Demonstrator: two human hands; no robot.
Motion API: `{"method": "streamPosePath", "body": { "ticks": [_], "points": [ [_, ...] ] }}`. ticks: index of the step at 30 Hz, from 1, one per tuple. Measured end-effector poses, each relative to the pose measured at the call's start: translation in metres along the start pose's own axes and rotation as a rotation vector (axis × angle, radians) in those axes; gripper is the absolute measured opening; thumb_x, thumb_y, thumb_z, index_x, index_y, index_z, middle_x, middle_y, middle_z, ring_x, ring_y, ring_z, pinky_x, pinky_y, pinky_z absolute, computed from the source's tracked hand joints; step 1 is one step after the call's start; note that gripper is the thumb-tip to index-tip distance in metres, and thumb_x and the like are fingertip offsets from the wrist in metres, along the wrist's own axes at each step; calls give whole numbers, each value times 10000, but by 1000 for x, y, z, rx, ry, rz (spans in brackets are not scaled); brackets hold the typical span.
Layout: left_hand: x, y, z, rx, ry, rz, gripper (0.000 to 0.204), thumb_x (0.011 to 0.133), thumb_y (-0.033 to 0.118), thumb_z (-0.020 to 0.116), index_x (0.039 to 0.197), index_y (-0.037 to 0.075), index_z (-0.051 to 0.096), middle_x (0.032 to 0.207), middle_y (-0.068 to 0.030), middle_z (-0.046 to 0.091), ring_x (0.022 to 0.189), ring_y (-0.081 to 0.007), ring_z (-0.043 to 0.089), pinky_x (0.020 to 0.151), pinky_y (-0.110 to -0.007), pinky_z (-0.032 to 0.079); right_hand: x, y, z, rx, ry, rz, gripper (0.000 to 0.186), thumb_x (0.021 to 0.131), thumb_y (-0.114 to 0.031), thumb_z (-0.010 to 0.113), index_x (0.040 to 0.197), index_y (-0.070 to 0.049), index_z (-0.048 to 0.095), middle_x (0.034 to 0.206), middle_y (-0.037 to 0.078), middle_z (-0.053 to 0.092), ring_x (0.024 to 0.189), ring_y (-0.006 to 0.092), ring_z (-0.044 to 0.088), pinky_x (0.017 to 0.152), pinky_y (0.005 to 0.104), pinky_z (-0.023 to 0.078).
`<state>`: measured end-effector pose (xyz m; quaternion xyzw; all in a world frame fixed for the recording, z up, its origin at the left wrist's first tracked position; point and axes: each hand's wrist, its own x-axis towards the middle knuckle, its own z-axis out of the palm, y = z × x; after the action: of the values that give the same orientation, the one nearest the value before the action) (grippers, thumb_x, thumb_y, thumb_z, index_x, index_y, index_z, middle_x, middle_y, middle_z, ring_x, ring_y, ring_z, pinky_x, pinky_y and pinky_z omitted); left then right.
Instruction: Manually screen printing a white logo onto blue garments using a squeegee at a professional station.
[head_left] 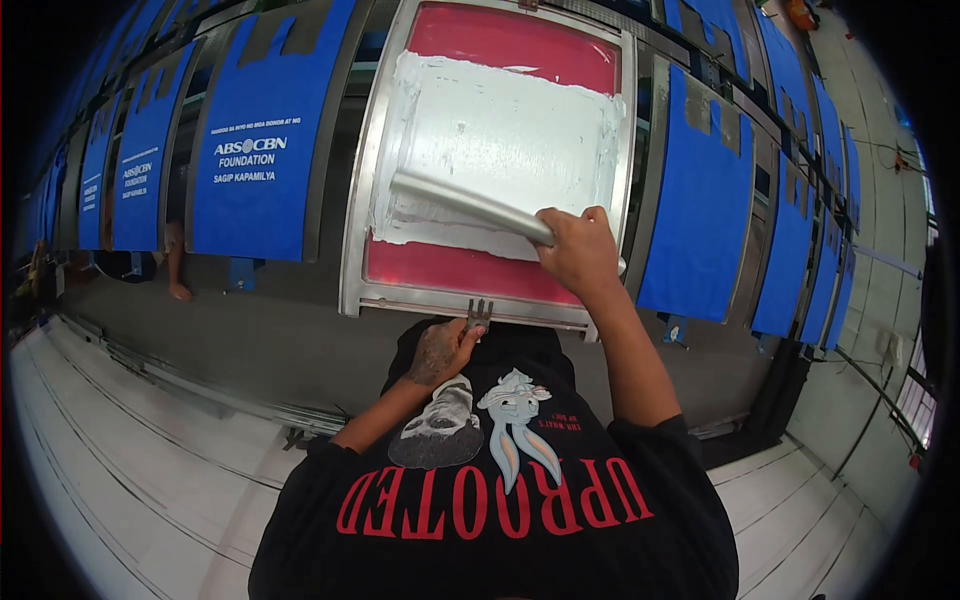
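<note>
In front of me lies a silk-screen frame (362, 190) with a metal rim. White ink (515, 130) spreads over the middle of its mesh, with red-pink areas (500, 40) at the far and near ends. My right hand (582, 250) is closed round the right part of a long silver squeegee (465, 205), which lies slantwise across the inked area. At the frame's near edge, my left hand (445, 350) is closed on a small pronged metal bracket (480, 312), thumb against it.
Blue printed fabric pieces (255, 130) lie on boards in rows to the left; more blue pieces (695, 200) with grey patches line the right. At the left, another person's hand (178, 288) shows below a board. White flooring (150, 440) with dark lines runs along the near side.
</note>
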<state>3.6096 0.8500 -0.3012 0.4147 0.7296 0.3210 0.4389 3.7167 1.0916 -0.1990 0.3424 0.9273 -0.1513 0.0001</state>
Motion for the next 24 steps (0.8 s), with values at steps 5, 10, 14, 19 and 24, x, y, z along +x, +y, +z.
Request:
{"method": "streamPosePath", "body": {
  "ticks": [5, 10, 14, 19, 24],
  "points": [
    [-5, -2, 7, -58, 57, -136, 408, 914, 396, 648, 764, 16, 648, 615, -171, 600, 563, -343, 611, 530, -412, 455, 24, 39, -31, 275, 83, 287, 288, 857, -280, 696, 1017, -41, 687, 872, 236, 687, 728, 365, 648, 725, 417, 503],
    [1, 9, -44, 316, 372, -226, 412, 865, 422, 714, 882, 15, 652, 810, -163, 653, 743, -308, 629, 704, -424, 501, 28, 140, -26, 911, -70, 537, 393, 949, -342, 636, 1076, 30, 648, 889, 134, 704, 788, 224, 681, 706, 350, 526],
    [53, -47, -116, 553, 1078, -108, 457, 933, 396, 641, 1047, -46, 633, 913, -206, 634, 883, -302, 611, 870, -425, 458, 21, 175, 8, 1331, -235, 717, 422, 953, -368, 650, 1076, 36, 650, 923, 100, 687, 776, 162, 648, 699, 317, 529],
    [40, -81, -125, 2, 741, -510, 530, 961, 477, 562, 958, -47, 644, 795, -174, 640, 797, -263, 628, 782, -394, 482, 15, 169, 12, 1390, -202, 670, 451, 940, -381, 666, 1127, 29, 633, 966, 100, 685, 821, 164, 654, 735, 320, 535],
    [8, -11, -70, 168, 625, -496, 556, 916, 546, 594, 962, -3, 667, 806, -171, 679, 777, -273, 666, 711, -414, 500, -41, 193, -23, 1457, 31, 734, 419, 963, -341, 638, 1157, 30, 623, 1010, 108, 681, 864, 185, 665, 765, 338, 547]
  ]
}}
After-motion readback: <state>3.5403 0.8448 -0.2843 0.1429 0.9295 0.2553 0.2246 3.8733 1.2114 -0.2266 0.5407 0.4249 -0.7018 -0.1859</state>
